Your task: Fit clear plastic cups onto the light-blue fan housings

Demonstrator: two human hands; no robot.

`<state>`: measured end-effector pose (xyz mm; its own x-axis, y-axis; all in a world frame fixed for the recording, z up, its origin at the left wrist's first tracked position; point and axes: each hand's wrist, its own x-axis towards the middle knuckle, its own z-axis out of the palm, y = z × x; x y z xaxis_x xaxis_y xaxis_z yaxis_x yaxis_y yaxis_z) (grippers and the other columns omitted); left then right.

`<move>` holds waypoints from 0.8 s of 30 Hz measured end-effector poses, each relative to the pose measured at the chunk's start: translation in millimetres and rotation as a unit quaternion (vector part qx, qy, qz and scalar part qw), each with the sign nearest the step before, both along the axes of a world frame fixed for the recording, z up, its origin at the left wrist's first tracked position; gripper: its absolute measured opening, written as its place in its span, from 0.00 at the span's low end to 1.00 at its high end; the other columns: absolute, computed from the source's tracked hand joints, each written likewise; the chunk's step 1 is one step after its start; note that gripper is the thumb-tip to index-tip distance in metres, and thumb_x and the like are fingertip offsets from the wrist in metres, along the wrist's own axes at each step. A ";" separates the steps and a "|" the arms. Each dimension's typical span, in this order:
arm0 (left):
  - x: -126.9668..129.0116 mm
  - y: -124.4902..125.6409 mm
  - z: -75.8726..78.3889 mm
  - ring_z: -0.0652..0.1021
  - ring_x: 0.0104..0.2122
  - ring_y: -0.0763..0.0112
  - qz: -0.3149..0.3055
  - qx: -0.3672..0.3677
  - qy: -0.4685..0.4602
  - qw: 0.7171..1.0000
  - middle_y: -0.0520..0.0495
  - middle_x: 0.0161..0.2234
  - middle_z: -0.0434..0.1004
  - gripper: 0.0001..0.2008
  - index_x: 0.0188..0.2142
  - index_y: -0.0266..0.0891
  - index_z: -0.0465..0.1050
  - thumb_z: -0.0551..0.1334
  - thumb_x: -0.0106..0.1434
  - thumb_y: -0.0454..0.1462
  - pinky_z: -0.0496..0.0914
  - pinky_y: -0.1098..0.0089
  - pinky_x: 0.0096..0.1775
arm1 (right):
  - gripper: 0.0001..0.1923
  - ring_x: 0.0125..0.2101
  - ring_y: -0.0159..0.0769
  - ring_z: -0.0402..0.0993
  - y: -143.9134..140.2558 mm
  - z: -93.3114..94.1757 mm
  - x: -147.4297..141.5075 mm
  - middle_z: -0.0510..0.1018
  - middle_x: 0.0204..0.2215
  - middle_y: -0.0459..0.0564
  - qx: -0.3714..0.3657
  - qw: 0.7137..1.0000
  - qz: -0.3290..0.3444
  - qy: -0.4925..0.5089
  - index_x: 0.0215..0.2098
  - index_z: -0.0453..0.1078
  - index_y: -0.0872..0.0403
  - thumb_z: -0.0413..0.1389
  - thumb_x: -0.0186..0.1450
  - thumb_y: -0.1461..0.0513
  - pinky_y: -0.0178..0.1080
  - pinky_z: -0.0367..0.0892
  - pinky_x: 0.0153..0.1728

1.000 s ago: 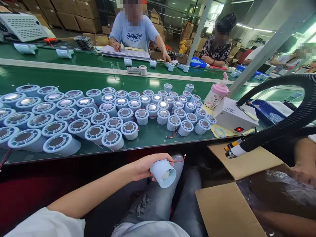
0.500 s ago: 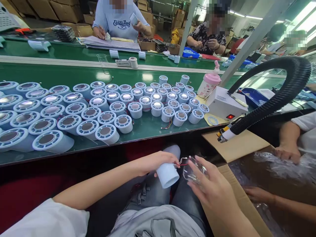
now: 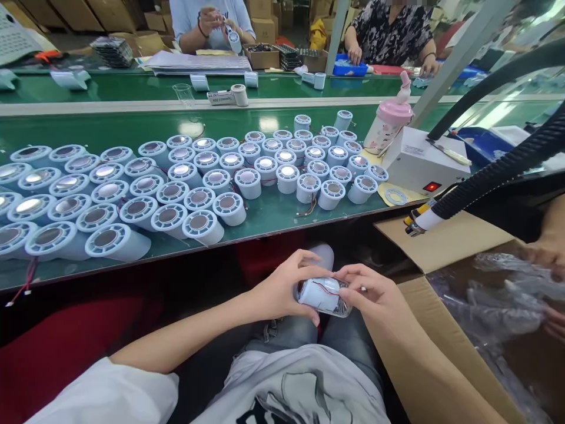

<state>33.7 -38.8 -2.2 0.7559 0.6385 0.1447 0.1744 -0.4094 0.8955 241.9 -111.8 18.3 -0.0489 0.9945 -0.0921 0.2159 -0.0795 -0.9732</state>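
Note:
Over my lap, my left hand (image 3: 282,288) grips a pale blue cylindrical housing (image 3: 318,294) with thin red and white wires across it. My right hand (image 3: 375,294) holds a clear plastic cover (image 3: 342,307) against the housing's right end. Both hands are below the front edge of the green conveyor table (image 3: 265,221). Many identical pale blue housings (image 3: 198,194) stand in rows on that table, each with a round metallic centre.
An open cardboard box (image 3: 441,330) with clear plastic parts lies at my right; another person's hands (image 3: 545,253) reach into it. A black corrugated hose (image 3: 503,171), a white control box (image 3: 424,162) and a pink bottle (image 3: 388,123) stand at right. Two people work across the far table.
My right hand came up from the box with the clear cover and brought it onto the housing's end. The housing turned sideways in my left hand. The view tilted down.

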 end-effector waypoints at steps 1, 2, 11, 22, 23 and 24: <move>0.2 0.0 0.0 0.70 0.53 0.54 -0.019 -0.013 -0.007 1.000 0.40 0.54 0.66 0.34 0.52 0.45 0.73 0.75 0.44 0.45 0.64 0.56 0.55 | 0.16 0.42 0.42 0.72 0.9 -0.2 1.2 0.74 0.40 0.53 -0.013 0.999 -0.013 0.026 0.18 0.72 0.54 0.63 0.59 0.55 0.39 0.68 0.41; 0.4 -0.3 1.2 0.71 0.53 0.55 -0.037 -0.033 -0.014 0.999 0.40 0.54 0.68 0.34 0.53 0.45 0.72 0.75 0.45 0.43 0.64 0.57 0.56 | 0.16 0.42 0.42 0.73 1.8 -0.6 2.8 0.76 0.39 0.53 -0.028 0.998 -0.024 0.052 0.17 0.72 0.54 0.64 0.57 0.55 0.39 0.69 0.40; 4.3 -11.9 8.7 0.75 0.44 0.63 -0.018 -0.348 -0.124 0.929 0.41 0.51 0.70 0.30 0.54 0.40 0.65 0.71 0.53 0.38 0.73 0.64 0.43 | 0.17 0.51 0.48 0.73 -6.8 -3.0 13.6 0.76 0.53 0.53 0.080 0.996 0.046 0.005 0.42 0.78 0.47 0.69 0.54 0.59 0.46 0.73 0.48; -2.9 -11.2 15.9 0.74 0.51 0.59 -0.054 -0.257 -0.095 0.960 0.43 0.58 0.68 0.37 0.59 0.48 0.65 0.73 0.51 0.38 0.71 0.65 0.49 | 0.16 0.51 0.38 0.74 -21.3 2.1 14.9 0.77 0.52 0.45 0.105 0.989 0.062 -0.084 0.47 0.71 0.43 0.64 0.61 0.60 0.34 0.71 0.50; -3.7 -11.3 17.4 0.74 0.52 0.59 -0.058 -0.241 -0.096 0.964 0.43 0.58 0.68 0.37 0.59 0.49 0.65 0.73 0.51 0.37 0.71 0.65 0.49 | 0.15 0.49 0.38 0.75 -21.7 2.8 14.6 0.77 0.52 0.44 0.086 0.992 0.062 -0.063 0.46 0.71 0.43 0.64 0.61 0.60 0.33 0.72 0.48; -4.5 -11.5 18.4 0.73 0.53 0.58 -0.060 -0.225 -0.097 0.968 0.43 0.59 0.68 0.37 0.59 0.49 0.65 0.73 0.51 0.37 0.71 0.65 0.49 | 0.15 0.48 0.37 0.76 -22.0 3.5 14.3 0.77 0.51 0.44 0.068 0.995 0.062 -0.041 0.46 0.71 0.43 0.64 0.61 0.59 0.32 0.73 0.47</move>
